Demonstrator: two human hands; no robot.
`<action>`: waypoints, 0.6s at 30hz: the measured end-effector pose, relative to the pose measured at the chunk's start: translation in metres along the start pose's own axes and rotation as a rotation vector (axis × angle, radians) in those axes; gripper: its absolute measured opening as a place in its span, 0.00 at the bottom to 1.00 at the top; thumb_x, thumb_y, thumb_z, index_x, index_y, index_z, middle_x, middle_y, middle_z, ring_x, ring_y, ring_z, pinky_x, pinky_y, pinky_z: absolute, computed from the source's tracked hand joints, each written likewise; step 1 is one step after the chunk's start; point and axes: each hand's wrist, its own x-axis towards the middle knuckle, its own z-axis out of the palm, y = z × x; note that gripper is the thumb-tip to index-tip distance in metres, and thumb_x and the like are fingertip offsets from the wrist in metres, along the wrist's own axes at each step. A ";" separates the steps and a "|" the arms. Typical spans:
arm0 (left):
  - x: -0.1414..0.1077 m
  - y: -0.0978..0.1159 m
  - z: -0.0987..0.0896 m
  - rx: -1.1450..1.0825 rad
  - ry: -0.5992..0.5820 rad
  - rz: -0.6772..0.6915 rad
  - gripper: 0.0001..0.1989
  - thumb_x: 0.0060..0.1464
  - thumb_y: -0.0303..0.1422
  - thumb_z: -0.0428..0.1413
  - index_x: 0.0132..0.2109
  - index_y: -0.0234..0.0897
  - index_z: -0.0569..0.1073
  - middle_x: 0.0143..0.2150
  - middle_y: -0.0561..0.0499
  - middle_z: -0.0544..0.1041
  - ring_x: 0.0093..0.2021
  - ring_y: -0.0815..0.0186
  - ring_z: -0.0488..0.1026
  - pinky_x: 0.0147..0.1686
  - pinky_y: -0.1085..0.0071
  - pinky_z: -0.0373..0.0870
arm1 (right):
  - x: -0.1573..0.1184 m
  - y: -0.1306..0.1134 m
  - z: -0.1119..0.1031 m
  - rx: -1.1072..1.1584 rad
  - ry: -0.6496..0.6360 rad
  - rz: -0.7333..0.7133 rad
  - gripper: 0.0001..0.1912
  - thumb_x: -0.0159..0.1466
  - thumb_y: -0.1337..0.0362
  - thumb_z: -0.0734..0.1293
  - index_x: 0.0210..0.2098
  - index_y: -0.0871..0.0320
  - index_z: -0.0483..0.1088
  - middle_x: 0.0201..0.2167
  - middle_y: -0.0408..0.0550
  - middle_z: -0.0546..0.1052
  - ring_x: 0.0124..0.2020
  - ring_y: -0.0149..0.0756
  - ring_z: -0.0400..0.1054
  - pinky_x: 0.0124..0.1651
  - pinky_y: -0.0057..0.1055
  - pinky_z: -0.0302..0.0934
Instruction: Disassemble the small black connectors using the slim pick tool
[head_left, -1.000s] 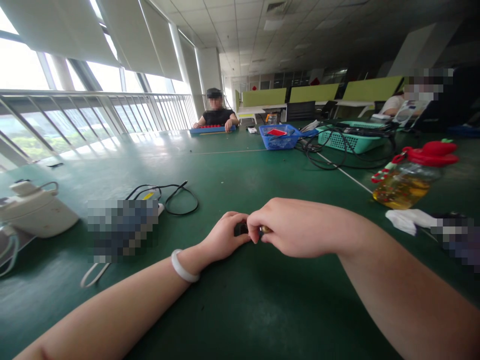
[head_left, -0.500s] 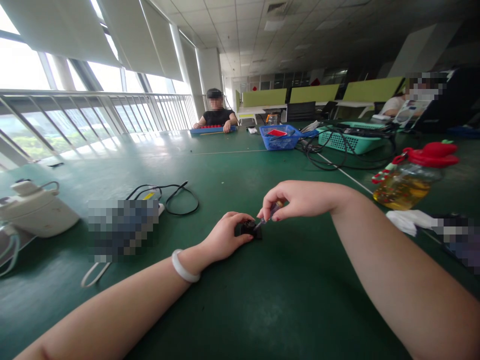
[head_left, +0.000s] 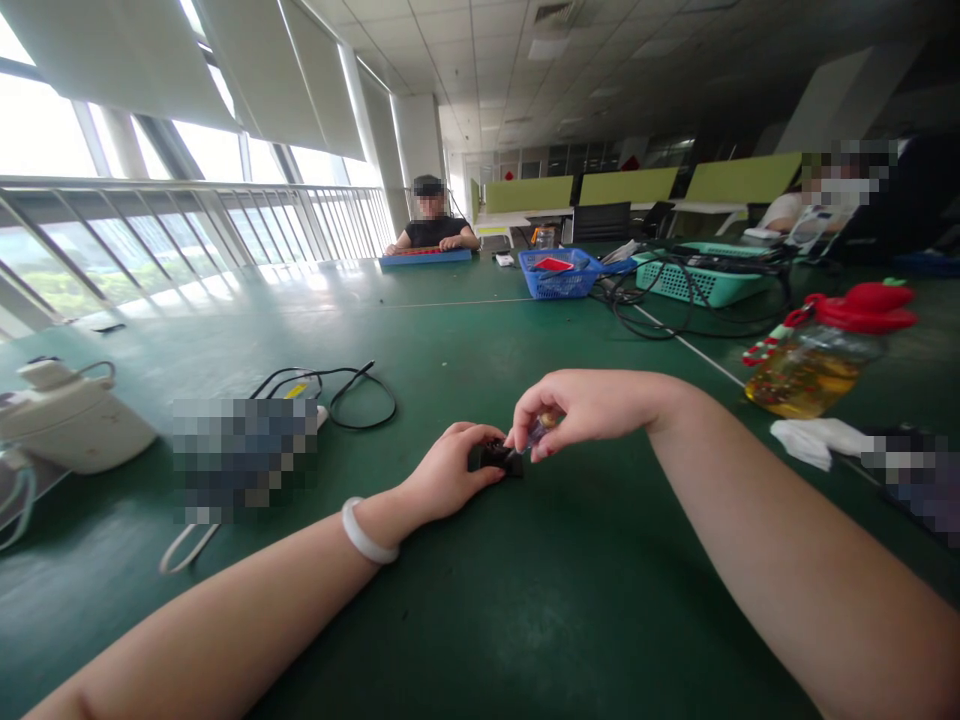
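A small black part rests on the green table in front of me. Thumb and fingers of my left hand are closed around its left side and cover much of it. My right hand grips a screwdriver by its clear handle, with something yellowish at the top end. The tool leans down and left, its tip at the black part; my fingers hide whether the tip touches.
At left are a cream-coloured container, a blurred-out object and a black cable. To the right stand a red-lidded jar and a white cloth. Farther back are a blue basket, a green basket and a seated person.
My right hand has shifted slightly left and down with the screwdriver, its fingers now nearer the black part. My left hand stays in place. Across the table, the person's hand has moved over the blue tray.
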 end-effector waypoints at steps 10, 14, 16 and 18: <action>0.001 0.001 -0.001 -0.013 -0.022 -0.026 0.20 0.49 0.33 0.61 0.50 0.43 0.72 0.48 0.49 0.73 0.50 0.58 0.69 0.54 0.62 0.65 | -0.001 0.011 -0.005 0.075 0.099 0.080 0.12 0.58 0.66 0.64 0.42 0.60 0.74 0.42 0.51 0.78 0.41 0.37 0.73 0.45 0.31 0.63; 0.000 0.003 -0.002 -0.011 -0.031 -0.032 0.19 0.49 0.32 0.61 0.50 0.43 0.73 0.48 0.49 0.73 0.50 0.58 0.69 0.54 0.62 0.65 | -0.001 0.017 -0.008 0.113 0.157 0.125 0.12 0.58 0.66 0.65 0.41 0.60 0.74 0.40 0.51 0.79 0.41 0.37 0.74 0.49 0.34 0.62; 0.000 0.003 -0.002 -0.011 -0.030 -0.031 0.19 0.49 0.33 0.61 0.50 0.43 0.73 0.48 0.49 0.73 0.50 0.58 0.69 0.54 0.62 0.65 | 0.000 0.020 -0.010 0.147 0.176 0.125 0.12 0.58 0.66 0.65 0.41 0.61 0.74 0.36 0.51 0.80 0.42 0.38 0.74 0.52 0.36 0.61; 0.000 0.002 -0.002 -0.012 -0.031 -0.026 0.19 0.49 0.33 0.61 0.50 0.44 0.72 0.48 0.50 0.73 0.50 0.58 0.69 0.53 0.62 0.65 | 0.002 0.026 -0.011 0.214 0.184 0.118 0.12 0.58 0.66 0.66 0.41 0.62 0.74 0.35 0.50 0.80 0.42 0.39 0.74 0.53 0.37 0.60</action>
